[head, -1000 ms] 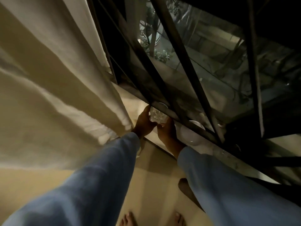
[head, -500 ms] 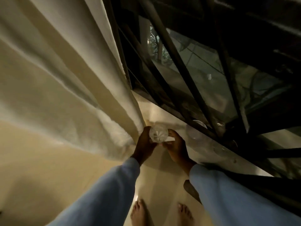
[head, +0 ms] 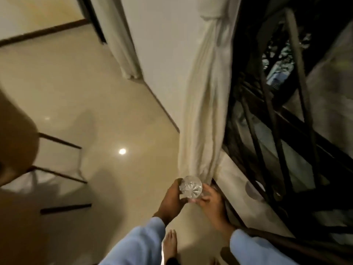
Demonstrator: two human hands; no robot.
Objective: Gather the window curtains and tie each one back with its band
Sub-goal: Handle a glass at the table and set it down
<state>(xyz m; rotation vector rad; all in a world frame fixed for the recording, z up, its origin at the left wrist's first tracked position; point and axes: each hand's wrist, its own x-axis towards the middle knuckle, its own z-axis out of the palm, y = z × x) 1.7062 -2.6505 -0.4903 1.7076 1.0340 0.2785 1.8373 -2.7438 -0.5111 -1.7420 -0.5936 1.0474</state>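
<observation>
1. Spreading toward 9 o'clock, the glossy beige floor [head: 95, 92] meets a white wall [head: 162, 54]; a dark window grille [head: 277, 131] fills 3 o'clock.
2. The cream curtain [head: 206, 111] hangs bunched and creased between wall and grille.
3. Its length runs from 1 o'clock down to centre.
4. Just below its hem, the left hand [head: 172, 201] and right hand [head: 213, 204] together grip a glass [head: 191, 187].

glass [head: 191, 189] between left hand [head: 171, 199] and right hand [head: 212, 203], at curtain [head: 202, 111] foot; window [head: 277, 121] right of curtain, floor [head: 95, 92] left
</observation>
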